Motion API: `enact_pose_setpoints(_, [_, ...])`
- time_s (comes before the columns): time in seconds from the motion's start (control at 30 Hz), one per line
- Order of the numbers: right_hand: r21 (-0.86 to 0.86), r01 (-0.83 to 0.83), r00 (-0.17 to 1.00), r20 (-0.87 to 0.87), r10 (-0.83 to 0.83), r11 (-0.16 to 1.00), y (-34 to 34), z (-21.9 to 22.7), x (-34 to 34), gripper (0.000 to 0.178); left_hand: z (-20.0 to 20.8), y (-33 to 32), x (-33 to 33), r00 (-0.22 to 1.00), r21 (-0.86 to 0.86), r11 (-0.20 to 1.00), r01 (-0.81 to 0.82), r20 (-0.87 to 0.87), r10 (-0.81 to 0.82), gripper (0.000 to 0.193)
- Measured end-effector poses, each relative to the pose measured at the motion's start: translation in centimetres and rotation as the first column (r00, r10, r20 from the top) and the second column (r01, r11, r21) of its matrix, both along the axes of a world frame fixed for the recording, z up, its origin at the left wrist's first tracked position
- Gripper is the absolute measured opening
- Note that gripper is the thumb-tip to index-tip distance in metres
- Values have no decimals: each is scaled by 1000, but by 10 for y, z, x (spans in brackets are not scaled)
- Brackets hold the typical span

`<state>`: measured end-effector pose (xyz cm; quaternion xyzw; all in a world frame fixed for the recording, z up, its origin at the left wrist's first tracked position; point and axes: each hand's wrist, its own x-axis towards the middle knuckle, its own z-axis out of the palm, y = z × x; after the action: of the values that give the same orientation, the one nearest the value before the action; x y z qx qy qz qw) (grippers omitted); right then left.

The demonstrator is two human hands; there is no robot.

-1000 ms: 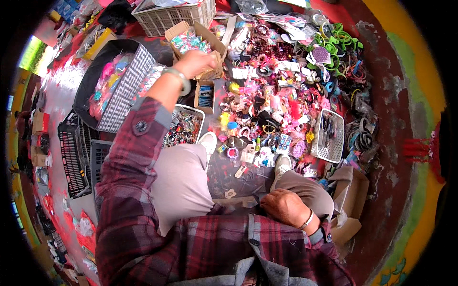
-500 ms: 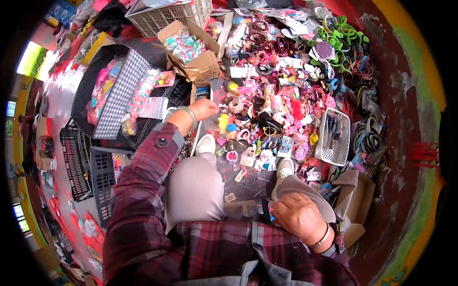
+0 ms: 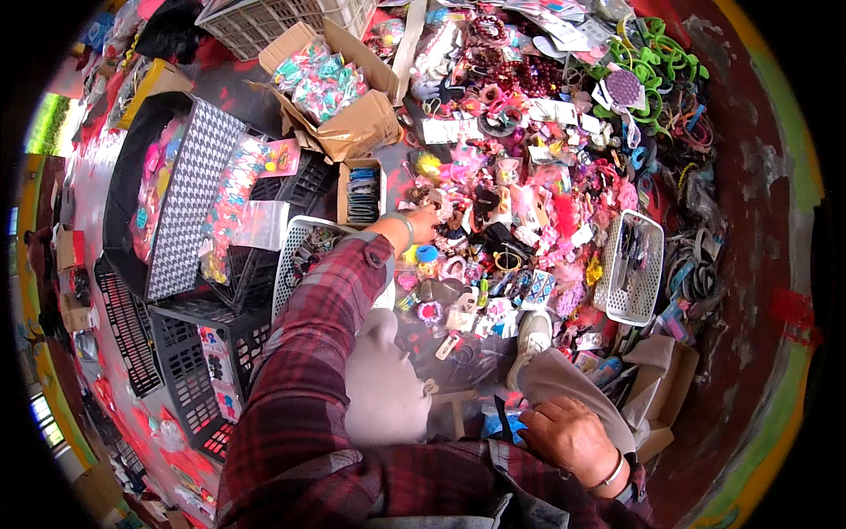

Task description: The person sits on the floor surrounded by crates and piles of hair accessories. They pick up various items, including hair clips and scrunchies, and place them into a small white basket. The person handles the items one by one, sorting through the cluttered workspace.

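Dark floor (image 3: 486, 375) bears pink hair accessories (image 3: 522, 204) just beside the left grip (image 3: 420, 226).

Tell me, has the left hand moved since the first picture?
Yes: against the small box, the left hand went from above it in the picture to its lower right, at the colourful pile.

Two bare hands (image 3: 568, 436), two bangles (image 3: 409, 231)

At least three open cardboard boxes (image 3: 363, 128), two white perforated plastic baskets (image 3: 631, 310), one beige slatted crate (image 3: 282, 26) and one houndstooth-sided box (image 3: 194, 194) stand about. One round purple piece (image 3: 622, 87) and one blue-and-white patterned rectangle (image 3: 538, 289) show. The green headbands (image 3: 654, 44) overlap too much to count.
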<state>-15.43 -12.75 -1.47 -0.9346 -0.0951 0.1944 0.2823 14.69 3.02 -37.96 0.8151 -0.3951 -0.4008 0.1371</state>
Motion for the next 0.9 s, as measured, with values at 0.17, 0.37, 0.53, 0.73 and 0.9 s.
enact_pose_setpoints(0.17, [-10,20,999,-32,-21,1000,-5,-1,-2,11,-19,3,-2,996,-182,979,-90,7,92,25])
enact_pose_setpoints(0.37, [-52,31,998,52,-29,998,-4,11,-10,10,34,16,14,711,-322,688,-650,-577,402,24])
enact_pose_setpoints(0.53, [1,100,990,97,-100,995,-9,20,-24,15,218,11,-17,181,-219,441,-871,-975,-126,39])
enact_pose_setpoints(0.73, [701,648,694,-379,-612,300,-19,34,-6,42,357,8,-77,173,-325,496,-805,-929,-328,49])
enact_pose_setpoints(0.9, [782,594,735,-623,-268,-189,-17,64,22,38,405,2,-124,368,-464,551,-694,-886,-283,33])
